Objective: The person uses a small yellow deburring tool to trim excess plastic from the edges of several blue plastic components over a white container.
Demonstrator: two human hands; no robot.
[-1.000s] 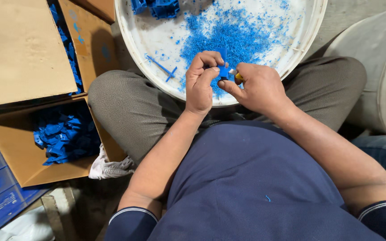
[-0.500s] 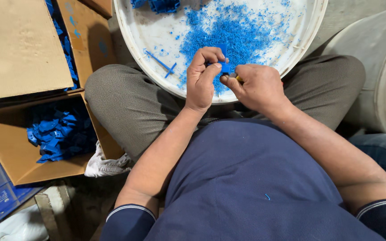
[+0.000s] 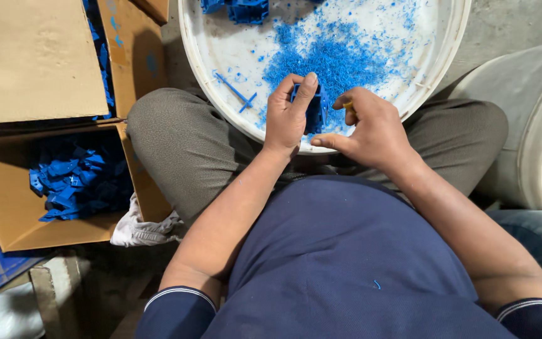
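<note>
- Left hand (image 3: 288, 116): fingers curled tight around blue plastic part (image 3: 313, 110).
- Right hand (image 3: 371, 125): fingers pinch small yellow-handled tool (image 3: 348, 105), above white tray (image 3: 233, 50).

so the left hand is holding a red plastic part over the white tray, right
Not quite: the plastic part in the left hand is blue, not red. It is held over the white tray, as the head view shows.

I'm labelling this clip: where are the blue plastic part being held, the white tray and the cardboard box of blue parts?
blue plastic part (image 3: 315, 112), head view, its exposed side.
white tray (image 3: 221, 53), head view, bare left floor.
cardboard box (image 3: 7, 229), head view, its inner bottom.
</note>
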